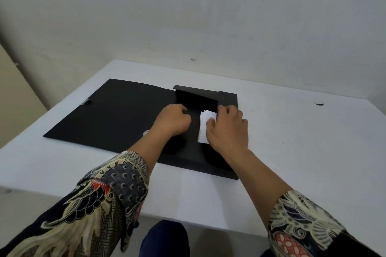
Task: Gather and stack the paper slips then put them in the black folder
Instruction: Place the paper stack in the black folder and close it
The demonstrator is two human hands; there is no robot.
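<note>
Paper slips (pixel 203 129): thin, light, limp, likely to slide and fan apart; take stack by edges, keep it squared. Stack lies inside open black folder (pixel 108 110) on white table (pixel 292 131), on right half, partly under inner flaps. Your right hand (pixel 228 129) rests on stack's right edge, fingers curled; whether it pinches paper, cannot tell. Your left hand (pixel 171 120) just left of stack, clenched at flap, apparently holding it up.
</note>
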